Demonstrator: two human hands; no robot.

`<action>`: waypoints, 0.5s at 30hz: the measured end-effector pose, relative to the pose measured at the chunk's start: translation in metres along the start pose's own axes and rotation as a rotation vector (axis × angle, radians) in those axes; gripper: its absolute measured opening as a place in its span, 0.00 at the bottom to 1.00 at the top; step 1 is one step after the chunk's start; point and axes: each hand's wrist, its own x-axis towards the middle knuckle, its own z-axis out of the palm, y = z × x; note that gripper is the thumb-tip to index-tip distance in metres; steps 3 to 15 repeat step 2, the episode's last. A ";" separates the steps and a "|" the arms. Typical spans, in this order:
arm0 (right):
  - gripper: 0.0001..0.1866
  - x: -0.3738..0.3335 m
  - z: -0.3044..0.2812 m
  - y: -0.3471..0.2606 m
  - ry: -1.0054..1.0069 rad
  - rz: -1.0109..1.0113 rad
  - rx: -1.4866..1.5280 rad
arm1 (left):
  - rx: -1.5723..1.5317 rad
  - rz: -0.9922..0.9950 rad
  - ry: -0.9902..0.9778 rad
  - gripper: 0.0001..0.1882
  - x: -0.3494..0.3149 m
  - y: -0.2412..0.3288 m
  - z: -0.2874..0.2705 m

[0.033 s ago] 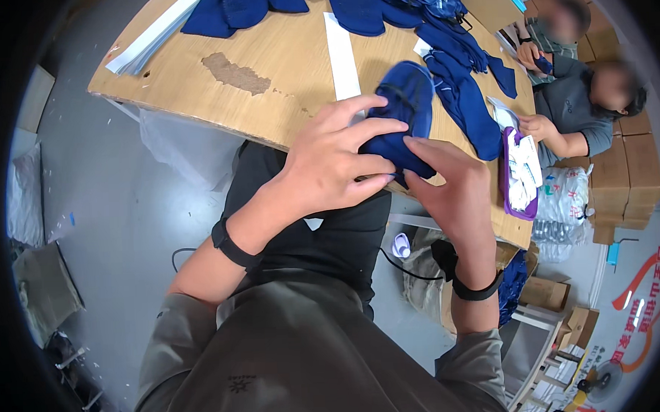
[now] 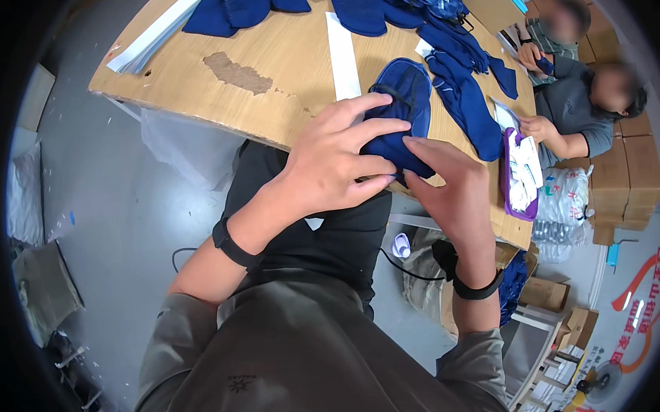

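Observation:
A navy, slipper-shaped fabric piece (image 2: 400, 84) with an oval far end and a dark strap across it lies at the table's near edge. My left hand (image 2: 335, 151) reaches over its left side, fingers spread across the cloth and thumb at the near edge, gripping it. From the right, my right hand (image 2: 449, 184) pinches the same piece at its near right end with thumb and forefinger. The fingertips of both hands almost meet there. The underside of the piece is hidden. A white paper strip (image 2: 343, 53) lies partly under it.
Navy cloth pieces (image 2: 468, 103) lie right of my hands, and others (image 2: 247, 9) along the far side. A purple basket (image 2: 510, 200) of white slips stands at the right. Papers (image 2: 139, 53) lie far left. Two co-workers (image 2: 559, 111) sit beyond the table's right side.
The far end of the navy piece has shifted slightly left and away from me. Both hands stay nearly where they were.

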 end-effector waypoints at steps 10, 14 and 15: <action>0.24 0.000 0.003 0.006 0.009 -0.067 -0.002 | -0.061 0.014 -0.007 0.08 -0.002 -0.006 0.003; 0.24 0.000 0.003 0.006 0.009 -0.067 -0.002 | -0.061 0.014 -0.007 0.08 -0.002 -0.006 0.003; 0.24 0.000 0.003 0.006 0.009 -0.067 -0.002 | -0.061 0.014 -0.007 0.08 -0.002 -0.006 0.003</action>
